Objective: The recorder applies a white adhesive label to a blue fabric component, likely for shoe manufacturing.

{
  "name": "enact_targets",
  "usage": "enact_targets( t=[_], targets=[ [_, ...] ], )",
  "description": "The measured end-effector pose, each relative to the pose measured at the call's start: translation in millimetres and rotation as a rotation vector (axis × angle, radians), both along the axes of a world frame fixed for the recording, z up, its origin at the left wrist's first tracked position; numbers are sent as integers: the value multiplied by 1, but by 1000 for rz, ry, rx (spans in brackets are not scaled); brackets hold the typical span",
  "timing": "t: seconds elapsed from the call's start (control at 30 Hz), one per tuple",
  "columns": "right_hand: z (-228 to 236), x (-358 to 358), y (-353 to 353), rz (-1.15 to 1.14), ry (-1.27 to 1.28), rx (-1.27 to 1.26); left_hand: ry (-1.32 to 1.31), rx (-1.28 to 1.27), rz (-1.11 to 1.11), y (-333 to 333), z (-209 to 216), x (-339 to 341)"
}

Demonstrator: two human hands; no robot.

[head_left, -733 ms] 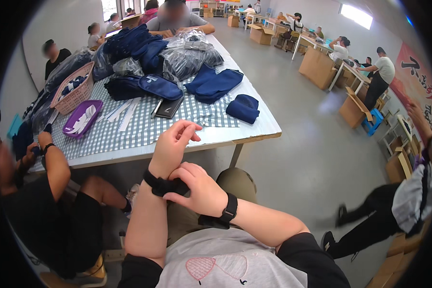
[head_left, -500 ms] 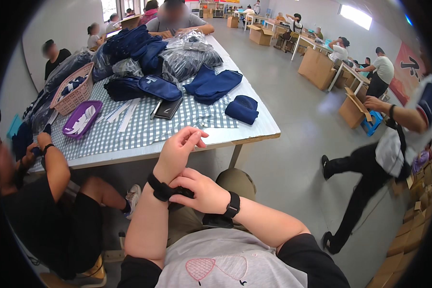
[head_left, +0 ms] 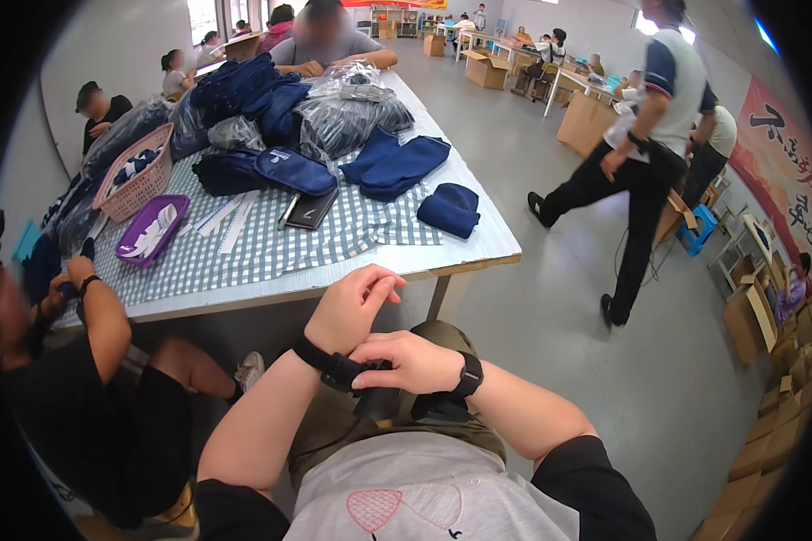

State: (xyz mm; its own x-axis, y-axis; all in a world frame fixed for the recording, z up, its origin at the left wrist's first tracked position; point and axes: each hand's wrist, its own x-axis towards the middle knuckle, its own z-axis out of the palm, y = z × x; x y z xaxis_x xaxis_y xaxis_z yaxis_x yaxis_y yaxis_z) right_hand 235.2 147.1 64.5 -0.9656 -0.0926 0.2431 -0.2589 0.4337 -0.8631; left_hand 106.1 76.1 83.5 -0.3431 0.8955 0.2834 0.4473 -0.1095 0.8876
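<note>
My left hand (head_left: 356,305) is held up in front of the table edge, empty, with its fingers loosely bent. Round that wrist goes a black wrist strap (head_left: 319,358) with a small dark box on it. My right hand (head_left: 412,362) is closed on this strap at its box, the thumb underneath. Another black wristband (head_left: 468,374) sits on my right wrist. On the table beyond lie a rolled navy cloth item (head_left: 449,210), a folded navy fabric piece (head_left: 393,164), a navy pouch (head_left: 296,170) and a black notebook (head_left: 314,208).
The table (head_left: 489,254) carries a checked cloth (head_left: 271,243), a purple tray (head_left: 153,233) of white pieces, a pink basket (head_left: 135,171) and plastic-wrapped bundles (head_left: 356,117). A co-worker (head_left: 81,388) sits close on the left. Another person (head_left: 654,135) walks on the right; cardboard boxes (head_left: 767,442) line that side.
Both my hands have shifted slightly right and down, my right hand still on the strap. The walking person has moved farther from me, past the table's right side.
</note>
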Motion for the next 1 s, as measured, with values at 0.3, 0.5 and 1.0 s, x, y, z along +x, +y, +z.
enact_targets(
  t=[0.3, 0.5, 1.0],
  targets=[
    [-5, 7, 11, -77, -82, -113, -79, -232, -53, -8, -42, -16],
    [-12, 6, 6, -90, -111, -183, 592, -738, -138, -36, -10, 14],
    [3, -2, -1, -7, -94, -179, -630, -219, 119, -52, -33, 8]
  ],
)
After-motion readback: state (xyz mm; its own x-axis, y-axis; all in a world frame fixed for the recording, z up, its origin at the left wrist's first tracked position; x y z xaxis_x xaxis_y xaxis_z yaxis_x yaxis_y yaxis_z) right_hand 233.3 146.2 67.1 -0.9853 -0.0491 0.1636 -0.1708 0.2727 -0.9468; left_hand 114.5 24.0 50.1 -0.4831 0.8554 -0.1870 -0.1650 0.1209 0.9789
